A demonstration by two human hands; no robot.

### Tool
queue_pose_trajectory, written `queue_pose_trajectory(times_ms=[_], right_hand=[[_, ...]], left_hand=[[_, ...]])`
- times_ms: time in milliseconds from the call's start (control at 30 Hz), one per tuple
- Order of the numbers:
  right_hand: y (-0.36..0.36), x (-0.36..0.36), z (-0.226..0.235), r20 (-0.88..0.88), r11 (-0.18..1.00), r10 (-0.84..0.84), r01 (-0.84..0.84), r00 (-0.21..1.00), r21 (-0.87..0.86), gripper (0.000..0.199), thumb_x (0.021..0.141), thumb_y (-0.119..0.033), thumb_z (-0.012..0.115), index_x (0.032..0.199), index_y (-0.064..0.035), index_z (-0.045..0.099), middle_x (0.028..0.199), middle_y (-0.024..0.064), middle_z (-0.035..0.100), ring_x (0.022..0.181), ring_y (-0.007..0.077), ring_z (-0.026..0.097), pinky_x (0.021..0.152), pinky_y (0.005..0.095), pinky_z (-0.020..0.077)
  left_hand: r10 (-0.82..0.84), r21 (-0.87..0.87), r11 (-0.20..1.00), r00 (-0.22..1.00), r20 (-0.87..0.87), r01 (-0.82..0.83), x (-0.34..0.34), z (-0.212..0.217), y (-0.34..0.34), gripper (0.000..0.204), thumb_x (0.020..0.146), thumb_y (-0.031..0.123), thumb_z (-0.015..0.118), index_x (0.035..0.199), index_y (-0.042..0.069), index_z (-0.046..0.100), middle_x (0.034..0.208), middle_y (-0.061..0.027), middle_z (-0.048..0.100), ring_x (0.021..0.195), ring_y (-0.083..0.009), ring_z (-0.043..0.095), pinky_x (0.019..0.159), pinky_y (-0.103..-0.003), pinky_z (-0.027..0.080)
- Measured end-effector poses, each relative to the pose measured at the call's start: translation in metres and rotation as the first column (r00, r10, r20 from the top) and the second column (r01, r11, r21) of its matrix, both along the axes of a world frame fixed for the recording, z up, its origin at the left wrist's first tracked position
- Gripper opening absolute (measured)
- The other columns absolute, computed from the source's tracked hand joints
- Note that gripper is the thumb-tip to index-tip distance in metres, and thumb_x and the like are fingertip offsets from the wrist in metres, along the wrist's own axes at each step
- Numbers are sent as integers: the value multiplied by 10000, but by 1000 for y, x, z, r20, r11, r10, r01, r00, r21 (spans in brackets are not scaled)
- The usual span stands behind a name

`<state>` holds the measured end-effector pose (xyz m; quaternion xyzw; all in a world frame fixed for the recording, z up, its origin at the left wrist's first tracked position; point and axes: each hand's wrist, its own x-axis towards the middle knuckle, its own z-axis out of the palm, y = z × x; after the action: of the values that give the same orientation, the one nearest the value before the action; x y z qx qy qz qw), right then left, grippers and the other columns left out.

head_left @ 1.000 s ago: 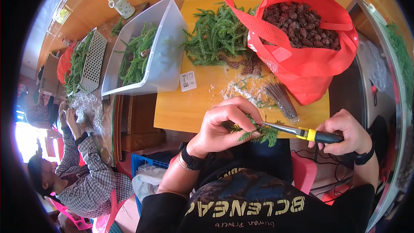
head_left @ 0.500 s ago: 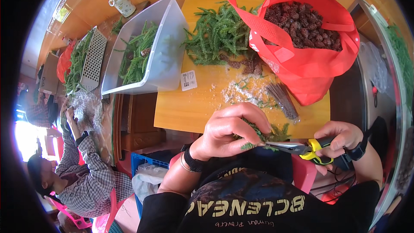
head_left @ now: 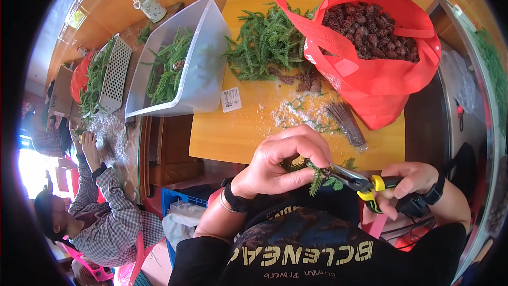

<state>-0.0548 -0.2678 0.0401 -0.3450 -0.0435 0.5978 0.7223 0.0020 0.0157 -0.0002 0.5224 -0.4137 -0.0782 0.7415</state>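
Just past the table's near edge, my left hand [head_left: 286, 161] pinches a small green artificial pine sprig [head_left: 318, 179] between thumb and fingers. Part of the sprig is hidden behind my fingers. My right hand [head_left: 415, 180] grips long-nose pliers [head_left: 359, 182] with yellow and black handles. Their jaws point up and left, with the tips at the sprig beside my left fingertips. Whether the jaws clamp anything is too small to tell. Beyond my hands, a bundle of thin dark wires [head_left: 346, 124] lies on the yellow table [head_left: 227, 137].
A red bag [head_left: 370, 85] of pine cones [head_left: 370, 30] stands at the table's right. Green sprigs [head_left: 267, 39] are heaped at the back, beside a translucent bin [head_left: 203, 69]. White bits [head_left: 299, 114] litter the middle. At left, another person [head_left: 111, 217] works at a neighbouring table.
The pliers have swung from nearly level to slanting up and left, my right hand moving slightly left with them. The sprig has turned, its tip now hanging downward in my left fingers.
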Motion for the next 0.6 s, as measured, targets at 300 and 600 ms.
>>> queue_pose_trajectory(times_ms=[300,600], right_hand=[[1,-7,11,47,999,13,-12,999,-37,297,894,-162,459,972,63,636,926,138,664,1150,297,514,998,380,351],[-2,-8,11,46,990,138,-138,989,7,346,899,-207,458,971,82,634,943,166,672,1130,280,523,942,344,397]], left_hand=[[34,113,992,991,127,-49,6,9,7,125,824,112,645,815,-7,607,846,-123,598,805,-268,608,724,-367,492],[-17,193,981,985,169,-17,3,14,10,84,822,97,648,815,17,622,850,-99,609,806,-248,611,726,-350,492]])
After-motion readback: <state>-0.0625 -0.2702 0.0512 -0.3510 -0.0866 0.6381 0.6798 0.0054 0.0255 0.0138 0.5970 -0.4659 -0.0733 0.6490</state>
